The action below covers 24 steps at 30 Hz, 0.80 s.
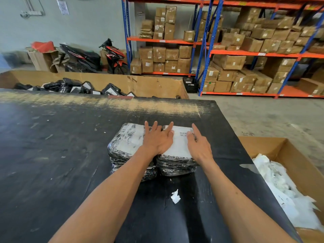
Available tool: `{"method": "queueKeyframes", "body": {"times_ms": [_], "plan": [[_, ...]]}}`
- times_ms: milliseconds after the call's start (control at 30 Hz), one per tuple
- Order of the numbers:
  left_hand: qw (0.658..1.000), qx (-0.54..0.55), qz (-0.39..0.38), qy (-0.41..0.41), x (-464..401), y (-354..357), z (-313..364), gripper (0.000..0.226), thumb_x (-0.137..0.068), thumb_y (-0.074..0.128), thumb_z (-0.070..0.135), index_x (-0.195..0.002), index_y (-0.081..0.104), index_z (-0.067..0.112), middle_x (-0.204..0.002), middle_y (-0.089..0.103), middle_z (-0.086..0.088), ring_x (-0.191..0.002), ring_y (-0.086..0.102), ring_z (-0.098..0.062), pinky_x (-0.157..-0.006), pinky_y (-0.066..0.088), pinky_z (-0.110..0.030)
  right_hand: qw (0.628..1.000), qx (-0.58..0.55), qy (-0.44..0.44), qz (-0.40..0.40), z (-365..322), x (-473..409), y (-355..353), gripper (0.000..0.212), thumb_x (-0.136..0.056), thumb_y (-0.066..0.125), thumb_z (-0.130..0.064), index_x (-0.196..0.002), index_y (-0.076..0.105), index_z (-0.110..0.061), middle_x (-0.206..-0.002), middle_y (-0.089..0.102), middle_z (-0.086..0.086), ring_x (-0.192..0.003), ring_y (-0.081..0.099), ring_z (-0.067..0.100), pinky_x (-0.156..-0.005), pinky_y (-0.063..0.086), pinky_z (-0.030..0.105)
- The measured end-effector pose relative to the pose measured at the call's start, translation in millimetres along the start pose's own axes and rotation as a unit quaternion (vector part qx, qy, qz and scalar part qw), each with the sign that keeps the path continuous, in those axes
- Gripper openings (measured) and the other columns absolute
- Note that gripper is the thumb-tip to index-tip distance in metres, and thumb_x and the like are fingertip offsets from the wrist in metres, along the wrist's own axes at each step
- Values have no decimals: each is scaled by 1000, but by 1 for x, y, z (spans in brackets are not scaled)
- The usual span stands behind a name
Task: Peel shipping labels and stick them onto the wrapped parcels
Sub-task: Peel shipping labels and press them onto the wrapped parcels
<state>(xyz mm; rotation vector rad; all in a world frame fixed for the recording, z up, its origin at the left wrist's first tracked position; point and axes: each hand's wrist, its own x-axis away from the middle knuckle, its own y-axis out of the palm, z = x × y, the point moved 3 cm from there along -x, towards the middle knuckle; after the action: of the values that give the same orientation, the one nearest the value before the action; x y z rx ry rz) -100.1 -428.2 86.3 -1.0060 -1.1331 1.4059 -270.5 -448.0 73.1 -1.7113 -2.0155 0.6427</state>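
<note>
Both hands lie flat and open on the shipping label (178, 143), gripping nothing — the left hand (157, 140) presses its left edge, the right hand (199, 146) its right edge, fingers spread. The label sits on top of the right-hand stack of wrapped parcels (176, 165); a second stack (126, 142), already labelled, stands touching it on the left. The likely trouble is a crease or trapped bubble if the palms push inward over slick wrap, or a corner lifting. The paper scrap (175, 196) nearer the person than the stacks could stick to a hand.
</note>
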Motion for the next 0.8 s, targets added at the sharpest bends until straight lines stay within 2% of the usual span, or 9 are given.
{"method": "queueKeyframes", "body": {"times_ms": [100, 233, 300, 367, 467, 533, 600, 700, 800], "plan": [[1000, -3, -23, 4, -2, 1, 3, 55, -101, 5, 56, -155, 3, 48, -160, 26, -18, -153, 3, -33, -116, -19, -58, 998, 45, 10, -44, 3, 8, 8, 68, -95, 33, -72, -157, 11, -54, -166, 23, 14, -154, 18, 33, -118, 23, 55], [999, -24, -11, 20, -8, 2, 0, 55, -105, 8, 46, -158, 10, 35, -154, 37, -22, -151, 15, -36, -120, -6, -59, 999, 31, -16, -10, 3, -1, 6, 52, -107, 31, -45, -159, 27, -39, -149, 54, 11, -144, 37, 36, -117, 31, 54], [999, -20, -6, 28, -12, 1, 0, 55, -105, 9, 45, -159, 11, 31, -153, 38, -22, -150, 16, -36, -121, -3, -57, 1000, 18, -12, 13, 5, -1, 6, 49, -108, 29, -40, -157, 32, -37, -144, 58, 8, -139, 44, 36, -115, 35, 53], [998, -9, -38, 44, -11, -3, -1, 60, -104, 11, 52, -159, 6, 30, -159, 28, -22, -152, 11, -34, -121, -7, -55, 1000, -10, -3, 17, 8, 0, 5, 49, -108, 30, -42, -156, 34, -39, -148, 56, 6, -142, 42, 36, -116, 34, 52], [984, -9, -156, 85, -2, -20, -8, 95, -88, 29, 80, -158, -11, 29, -166, 0, -16, -153, -6, -30, -120, -15, -51, 999, -32, 5, -34, 10, 4, -5, 51, -106, 32, -52, -156, 30, -46, -161, 40, -1, -150, 32, 29, -121, 28, 46], [970, -54, -208, 111, 0, -30, -14, 120, -73, 45, 89, -155, -19, 30, -165, -10, -13, -153, -11, -28, -121, -14, -51, 993, -51, -3, -106, 15, 8, -10, 69, -95, 41, -71, -156, 17, -53, -167, 24, -5, -155, 21, 24, -124, 20, 49], [961, -94, -234, 116, -2, -35, -16, 136, -60, 56, 92, -153, -23, 32, -166, -13, -11, -153, -13, -26, -121, -10, -53, 983, -59, -11, -176, 18, 11, -11, 102, -80, 61, -78, -158, 1, -51, -170, 10, -6, -157, 9, 20, -125, 14, 49], [951, -125, -260, 113, -6, -36, -12, 148, -54, 68, 87, -151, -28, 32, -165, -14, -12, -152, -13, -30, -121, -6, -56, 967, -7, -21, -253, 24, 5, -16, 145, -58, 89, -67, -155, -18, -50, -171, -4, -4, -157, 4, 21, -125, 14, 50], [949, -143, -255, 114, -7, -33, -10, 157, -45, 73, 87, -149, -32, 34, -165, -9, -14, -152, -7, -36, -121, -1, -59, 953, 60, -33, -295, 26, -2, -22, 153, -56, 95, -54, -155, -22, -47, -170, -11, -6, -157, 0, 23, -124, 12, 50]]}}
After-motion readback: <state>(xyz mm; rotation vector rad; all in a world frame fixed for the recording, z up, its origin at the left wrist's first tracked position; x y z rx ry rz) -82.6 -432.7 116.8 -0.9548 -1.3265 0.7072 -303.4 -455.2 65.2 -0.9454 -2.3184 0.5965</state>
